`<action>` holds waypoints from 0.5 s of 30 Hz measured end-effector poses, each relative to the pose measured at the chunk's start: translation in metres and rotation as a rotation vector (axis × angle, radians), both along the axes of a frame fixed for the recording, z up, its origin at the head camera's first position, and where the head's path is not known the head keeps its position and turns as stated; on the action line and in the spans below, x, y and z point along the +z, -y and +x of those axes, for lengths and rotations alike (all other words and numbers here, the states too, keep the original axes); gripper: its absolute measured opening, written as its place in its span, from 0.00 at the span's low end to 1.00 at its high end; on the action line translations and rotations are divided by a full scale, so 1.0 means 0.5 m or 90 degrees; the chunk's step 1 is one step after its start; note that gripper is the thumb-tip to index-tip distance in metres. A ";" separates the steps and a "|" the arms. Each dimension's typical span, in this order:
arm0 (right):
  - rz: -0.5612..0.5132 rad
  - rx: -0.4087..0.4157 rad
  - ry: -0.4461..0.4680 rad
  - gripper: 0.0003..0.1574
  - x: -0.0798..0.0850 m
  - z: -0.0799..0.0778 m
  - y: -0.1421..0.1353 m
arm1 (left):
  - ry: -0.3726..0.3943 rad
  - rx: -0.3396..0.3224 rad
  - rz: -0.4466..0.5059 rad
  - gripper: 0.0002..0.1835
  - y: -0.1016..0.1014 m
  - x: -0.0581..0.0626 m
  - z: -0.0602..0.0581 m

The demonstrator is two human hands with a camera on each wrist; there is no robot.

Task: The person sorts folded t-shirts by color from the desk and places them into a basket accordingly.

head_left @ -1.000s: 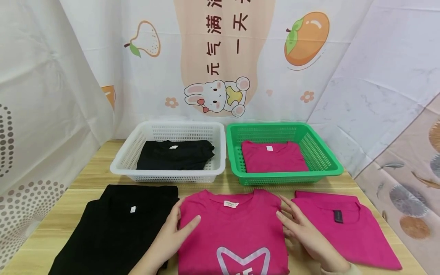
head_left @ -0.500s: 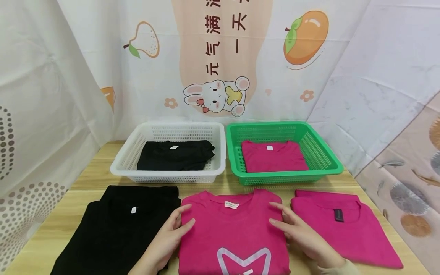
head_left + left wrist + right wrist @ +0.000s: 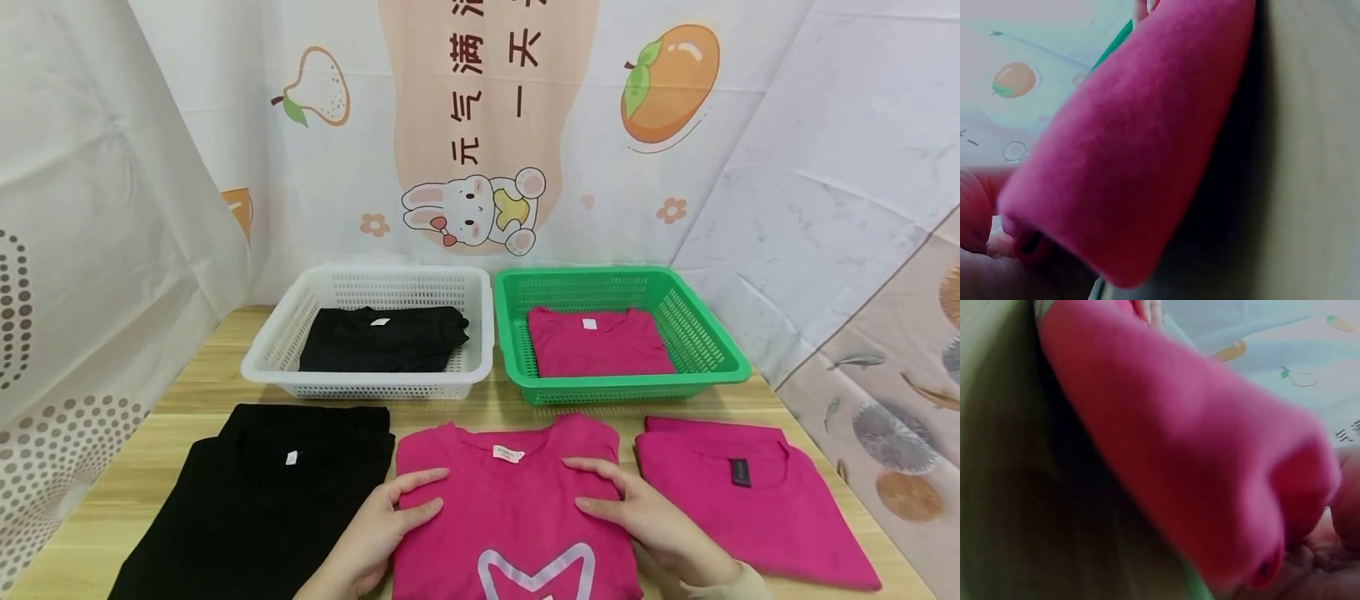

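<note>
A folded pink T-shirt (image 3: 510, 508) with a white neck label and a pale star outline lies in front of me, its lower end cut off by the head view. My left hand (image 3: 378, 529) grips its left side, thumb and forefinger on top, the other fingers hidden below. On the right side my right hand (image 3: 656, 521) holds it the same way. Both wrist views show the rolled side edge of the pink T-shirt (image 3: 1129, 144) filling the middle, with part of the left hand (image 3: 985, 250) and of the right hand (image 3: 1322, 562) at the lower corners.
A folded black T-shirt (image 3: 255, 508) lies left, another folded pink T-shirt (image 3: 757, 500) right. Behind stand a white basket (image 3: 382, 383) holding black clothing (image 3: 382, 342) and a green basket (image 3: 622, 387) holding pink clothing (image 3: 600, 346). A printed curtain (image 3: 315, 208) hangs behind.
Both hands have moved inward from the T-shirt's side edges, their thumbs and forefingers now further over its top. The shirt has shifted slightly right; the baskets and other shirts stay put.
</note>
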State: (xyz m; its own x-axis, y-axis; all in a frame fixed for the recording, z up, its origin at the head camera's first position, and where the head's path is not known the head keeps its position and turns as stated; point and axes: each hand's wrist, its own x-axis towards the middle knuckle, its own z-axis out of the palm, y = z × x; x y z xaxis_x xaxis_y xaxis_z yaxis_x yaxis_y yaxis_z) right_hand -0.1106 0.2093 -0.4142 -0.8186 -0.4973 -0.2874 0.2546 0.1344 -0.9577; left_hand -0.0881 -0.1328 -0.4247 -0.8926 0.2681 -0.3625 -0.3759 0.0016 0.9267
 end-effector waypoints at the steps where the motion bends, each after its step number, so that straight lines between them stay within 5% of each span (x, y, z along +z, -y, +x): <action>1: -0.006 0.004 -0.004 0.36 0.004 0.001 -0.002 | -0.006 0.005 -0.005 0.29 0.000 0.004 0.000; 15: -0.040 -0.025 -0.029 0.35 0.074 0.017 -0.022 | -0.063 0.044 -0.002 0.30 0.019 0.099 0.006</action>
